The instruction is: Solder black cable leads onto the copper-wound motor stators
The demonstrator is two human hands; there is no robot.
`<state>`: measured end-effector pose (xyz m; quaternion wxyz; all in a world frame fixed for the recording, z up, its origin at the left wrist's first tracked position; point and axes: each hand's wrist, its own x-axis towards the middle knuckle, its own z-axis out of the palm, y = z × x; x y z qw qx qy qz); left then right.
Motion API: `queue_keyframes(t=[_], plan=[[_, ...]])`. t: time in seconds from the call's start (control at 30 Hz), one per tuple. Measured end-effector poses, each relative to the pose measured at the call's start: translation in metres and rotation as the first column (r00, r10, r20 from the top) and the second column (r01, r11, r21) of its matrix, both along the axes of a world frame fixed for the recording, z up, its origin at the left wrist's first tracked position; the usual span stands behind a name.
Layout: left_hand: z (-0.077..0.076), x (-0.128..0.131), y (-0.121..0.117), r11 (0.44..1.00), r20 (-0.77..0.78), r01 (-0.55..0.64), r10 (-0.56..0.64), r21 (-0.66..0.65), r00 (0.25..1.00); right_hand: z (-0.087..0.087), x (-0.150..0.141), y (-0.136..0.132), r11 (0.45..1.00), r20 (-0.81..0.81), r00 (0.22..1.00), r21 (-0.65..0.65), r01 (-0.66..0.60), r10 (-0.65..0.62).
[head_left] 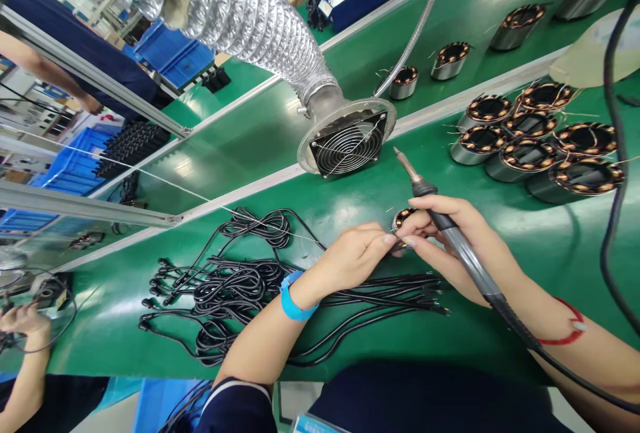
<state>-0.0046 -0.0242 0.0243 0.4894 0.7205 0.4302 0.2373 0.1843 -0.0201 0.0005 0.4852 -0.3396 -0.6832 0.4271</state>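
Observation:
A soldering iron (463, 250) lies across my right hand (457, 240), its tip pointing up and away from me. The fingertips of that hand are pinched together close to my left hand (357, 253). My left hand, with a blue wristband, is closed on the end of a black cable (399, 246), where small coloured wires show. Just beyond the fingertips is a stator (403, 217) with copper windings, partly hidden by my hands. A thin pale strand (200, 198) runs from the upper left toward my left hand.
Bundled black cables (240, 286) lie left of and beneath my left forearm. Several stators (525, 160) stand at the right. A fume extractor fan (350, 146) hangs ahead on a silver duct (260, 26). Another person's hand (23, 320) is at the far left.

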Motion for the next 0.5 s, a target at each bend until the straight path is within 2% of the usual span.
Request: queue_keyframes(t=[0.07, 0.1, 0.17, 0.23, 0.37, 0.43, 0.5], plan=[[0.001, 0.000, -0.003, 0.998, 0.044, -0.025, 0.027, -0.053, 0.999, -0.001, -0.001, 0.000, 0.999, 0.010, 1.000, 0.048, 0.016, -0.016], [0.001, 0.000, -0.004, 0.991, 0.088, -0.038, 0.049, -0.127, 0.995, -0.003, -0.001, 0.000, 0.998, 0.019, 0.999, 0.057, 0.026, -0.027], [0.001, 0.001, -0.005, 0.948, 0.179, -0.051, 0.112, -0.314, 0.977, -0.007, -0.002, 0.000, 0.997, 0.035, 0.998, 0.052, 0.052, -0.054], [-0.002, 0.002, -0.003, 0.907, 0.214, -0.100, 0.202, -0.410, 0.956, -0.008, -0.001, 0.000, 0.996, 0.066, 0.994, 0.030, 0.088, -0.090], [-0.010, 0.007, 0.010, 0.869, 0.141, -0.343, 0.413, -0.356, 0.900, 0.005, 0.013, -0.002, 0.983, 0.313, 0.934, -0.008, 0.186, -0.174], [-0.015, 0.009, 0.016, 0.846, 0.113, -0.403, 0.465, -0.350, 0.878, 0.014, 0.020, -0.005, 0.968, 0.400, 0.883, 0.062, 0.242, -0.246], [-0.018, 0.010, 0.021, 0.833, 0.107, -0.417, 0.482, -0.364, 0.870, 0.018, 0.026, -0.008, 0.941, 0.364, 0.870, 0.187, 0.281, -0.332]])
